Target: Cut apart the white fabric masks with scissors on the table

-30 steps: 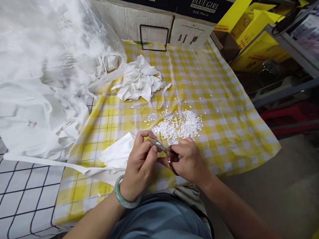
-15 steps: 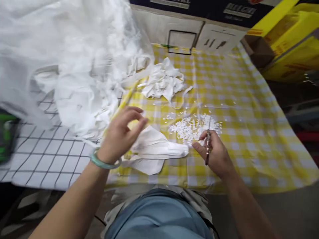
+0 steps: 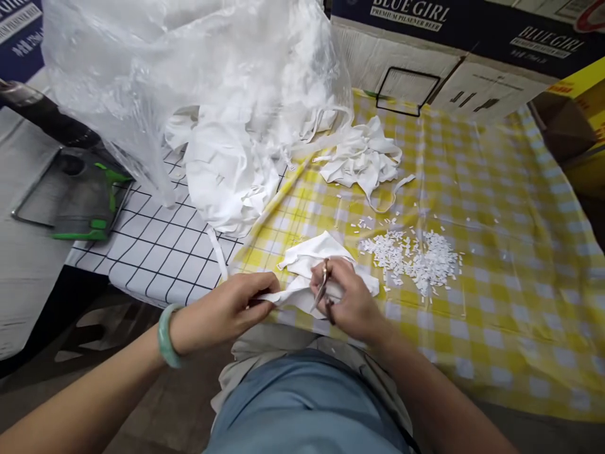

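Note:
A white cloth piece point(image 3: 314, 249) lies near the front edge of the table. My left hand point(image 3: 246, 302), with a green bangle on the wrist, is closed on the left end of this cloth and pulls it into a narrow fold. My right hand point(image 3: 347, 296) is closed around a pair of small scissors point(image 3: 322, 290), which point down toward the cloth. The fingers of that hand also touch the cloth; whether they pinch it is hidden. Right of the cloth lies a pile of tiny white snippets point(image 3: 430, 258).
Behind is a heap of white cloth pieces point(image 3: 363, 154). A large clear plastic bag of white material point(image 3: 227, 82) fills the back left. Cardboard beer boxes point(image 3: 416, 57) stand along the back, with a black wire frame point(image 3: 407, 91) before them. A grey-green object point(image 3: 89, 195) sits left.
My left hand has gone from open above the cloth to gripping its left end. My right hand with the scissors has moved left, from the snippets onto the cloth. The view has shifted left.

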Demonstrator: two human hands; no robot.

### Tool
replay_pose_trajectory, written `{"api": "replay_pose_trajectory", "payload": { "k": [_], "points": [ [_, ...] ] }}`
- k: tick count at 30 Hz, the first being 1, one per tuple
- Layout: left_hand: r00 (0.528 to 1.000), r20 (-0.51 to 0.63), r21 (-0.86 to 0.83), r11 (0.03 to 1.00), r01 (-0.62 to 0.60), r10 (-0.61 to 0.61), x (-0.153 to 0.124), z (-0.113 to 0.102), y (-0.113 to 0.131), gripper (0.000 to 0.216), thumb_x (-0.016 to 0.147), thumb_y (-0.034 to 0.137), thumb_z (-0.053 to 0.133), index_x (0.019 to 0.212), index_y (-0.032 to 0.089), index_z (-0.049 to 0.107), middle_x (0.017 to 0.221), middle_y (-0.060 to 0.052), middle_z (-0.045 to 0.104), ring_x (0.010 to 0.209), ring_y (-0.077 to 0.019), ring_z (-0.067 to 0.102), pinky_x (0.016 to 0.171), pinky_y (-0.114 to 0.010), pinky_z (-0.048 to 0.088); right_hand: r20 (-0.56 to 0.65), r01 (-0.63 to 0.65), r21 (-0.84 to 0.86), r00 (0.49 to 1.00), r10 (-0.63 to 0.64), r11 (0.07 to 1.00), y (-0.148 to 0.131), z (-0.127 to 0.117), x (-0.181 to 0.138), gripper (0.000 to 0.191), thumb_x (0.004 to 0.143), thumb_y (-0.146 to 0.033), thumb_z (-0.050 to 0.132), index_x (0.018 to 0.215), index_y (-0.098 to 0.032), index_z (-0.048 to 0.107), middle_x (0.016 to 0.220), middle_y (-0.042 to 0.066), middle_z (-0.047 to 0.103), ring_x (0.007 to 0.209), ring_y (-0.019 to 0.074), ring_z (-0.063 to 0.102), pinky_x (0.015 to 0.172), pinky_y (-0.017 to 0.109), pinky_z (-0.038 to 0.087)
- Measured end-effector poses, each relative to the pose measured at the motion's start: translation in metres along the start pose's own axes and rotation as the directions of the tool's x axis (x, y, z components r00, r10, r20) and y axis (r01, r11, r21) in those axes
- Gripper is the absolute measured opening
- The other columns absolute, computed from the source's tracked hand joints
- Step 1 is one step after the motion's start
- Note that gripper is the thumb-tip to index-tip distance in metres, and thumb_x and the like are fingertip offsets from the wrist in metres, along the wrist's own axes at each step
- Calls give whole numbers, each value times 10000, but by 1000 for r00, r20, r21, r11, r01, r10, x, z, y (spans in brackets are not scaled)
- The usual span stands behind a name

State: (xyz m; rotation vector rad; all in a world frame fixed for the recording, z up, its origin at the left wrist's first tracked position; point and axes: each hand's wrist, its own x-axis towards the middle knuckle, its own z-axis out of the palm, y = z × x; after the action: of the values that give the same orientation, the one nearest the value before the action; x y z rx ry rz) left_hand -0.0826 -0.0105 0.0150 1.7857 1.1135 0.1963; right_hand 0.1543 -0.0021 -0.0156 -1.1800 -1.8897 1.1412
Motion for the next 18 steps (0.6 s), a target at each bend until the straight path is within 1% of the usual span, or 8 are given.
{"api": "replay_pose_trajectory", "payload": {
  "k": [3,6,8,9,11,12,15,18],
  "points": [
    [986,135,-323,937,137,-97,-5,-12,16,250,929,403,517,877,167,582,731,15,497,639,-116,441,568,-216,375,60,-159,334,987,148,929,-7,-14,27,198,748,-196,654,847,-227,485,852,-4,576,736,141,540,697,283,448],
    [991,105,-431,895,117,-79,-4,-18,38,334,957,448,469,836,166,602,738,-3,510,678,-132,470,610,-233,429,148,-206,514,977,151,833,-14,-17,48,260,698,-233,712,823,-219,484,801,-29,550,644,99,475,601,235,403],
    [995,-87,-357,932,-66,37,4,-17,52,294,960,383,487,801,175,622,822,-37,563,786,-166,530,741,-278,483,179,-227,586,972,150,778,-18,-6,56,283,667,-246,732,802,-216,485,759,-40,538,628,93,470,591,228,404],
    [971,-206,-285,942,-176,119,9,-14,58,258,952,339,512,789,181,634,912,-62,593,884,-192,555,837,-312,488,188,-235,620,971,149,749,-20,2,57,285,659,-254,733,796,-215,486,745,-44,534,629,95,479,594,227,413],
    [877,-414,-194,918,-346,243,23,-6,64,208,942,266,537,783,191,649,1070,-92,606,1045,-225,558,967,-356,456,193,-242,671,970,149,701,-22,15,56,231,700,-287,689,811,-214,499,750,-43,537,667,108,519,631,234,444],
    [834,-489,-212,892,-398,256,31,-1,65,205,948,249,532,787,196,648,1083,-92,604,1051,-222,566,967,-359,459,192,-245,686,969,155,685,-21,18,55,204,735,-312,655,829,-216,502,757,-42,537,686,115,534,646,241,456],
    [779,-604,-391,791,-470,165,52,16,61,248,982,246,481,794,198,636,974,-65,586,934,-185,591,854,-322,493,143,-243,603,970,197,759,-15,4,44,240,786,-387,629,876,-220,482,770,-35,540,687,127,538,650,259,467],
    [747,-658,-409,786,-462,97,65,33,57,236,988,235,480,830,198,651,988,-55,559,981,-171,560,863,-290,469,-20,-201,244,977,212,949,-8,-31,26,290,797,-440,657,880,-212,497,847,7,564,778,162,542,724,299,463]
  ]
}}
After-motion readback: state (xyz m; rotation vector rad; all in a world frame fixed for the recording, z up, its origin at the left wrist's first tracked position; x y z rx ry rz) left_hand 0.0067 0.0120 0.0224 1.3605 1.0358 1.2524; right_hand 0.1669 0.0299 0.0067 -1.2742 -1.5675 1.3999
